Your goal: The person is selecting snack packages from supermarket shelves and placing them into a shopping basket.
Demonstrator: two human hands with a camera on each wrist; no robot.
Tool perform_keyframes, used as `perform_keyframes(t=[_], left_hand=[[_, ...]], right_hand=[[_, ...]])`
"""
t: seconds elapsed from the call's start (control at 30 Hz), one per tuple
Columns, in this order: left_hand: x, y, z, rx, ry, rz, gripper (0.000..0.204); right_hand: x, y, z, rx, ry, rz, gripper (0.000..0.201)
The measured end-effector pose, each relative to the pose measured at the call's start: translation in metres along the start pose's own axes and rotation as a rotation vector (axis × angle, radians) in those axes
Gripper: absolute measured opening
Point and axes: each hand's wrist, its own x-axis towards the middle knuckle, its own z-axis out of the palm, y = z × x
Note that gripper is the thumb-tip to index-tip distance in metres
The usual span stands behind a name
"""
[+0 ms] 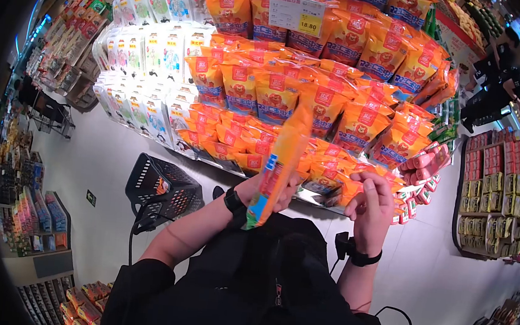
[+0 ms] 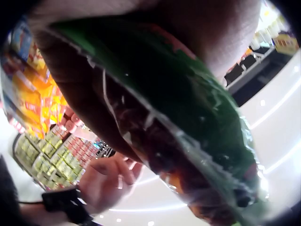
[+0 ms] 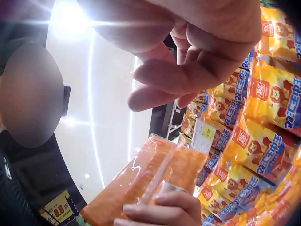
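The left hand [image 1: 284, 192] grips an orange packet [image 1: 285, 158] with blue and green lower parts, held upright and edge-on before the chest in the head view. In the right wrist view, fingers [image 3: 162, 212] curl over the packet's orange back [image 3: 141, 179]. The left wrist view shows the packet's green end [image 2: 178, 108] close up against the palm. Right of the packet, the right hand [image 1: 372, 206] is raised with loosely bent fingers, holding nothing and apart from the packet.
Stacked orange packets [image 1: 275, 96] fill the tiered display ahead, white packets [image 1: 152, 51] at its left. A black shopping basket [image 1: 162, 185] stands on the floor at lower left. Shelves of red and yellow goods [image 1: 496, 189] are at the right.
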Motion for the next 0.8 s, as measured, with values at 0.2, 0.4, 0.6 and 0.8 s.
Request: perform_keyframes(t=[0.2, 0.4, 0.6, 0.8], left_hand=[[-0.007, 0.019, 0.004, 0.38, 0.287, 0.119, 0.061], [-0.003, 0.008, 0.005, 0.794, 0.332, -0.149, 0.071], [0.016, -0.016, 0.001, 1.154, 0.315, -0.22, 0.067], [-0.003, -0.016, -0.049, 1.22, 0.495, -0.206, 0.048]], right_hand=[[-0.003, 0.019, 0.005, -0.021, -0.152, 0.098, 0.023], [-0.007, 0.01, -0.004, -0.097, -0.169, 0.192, 0.039], [-0.012, 0.037, -0.017, -0.377, -0.131, 0.109, 0.016], [-0.013, 0.085, -0.014, -0.563, -0.088, -0.048, 0.013]])
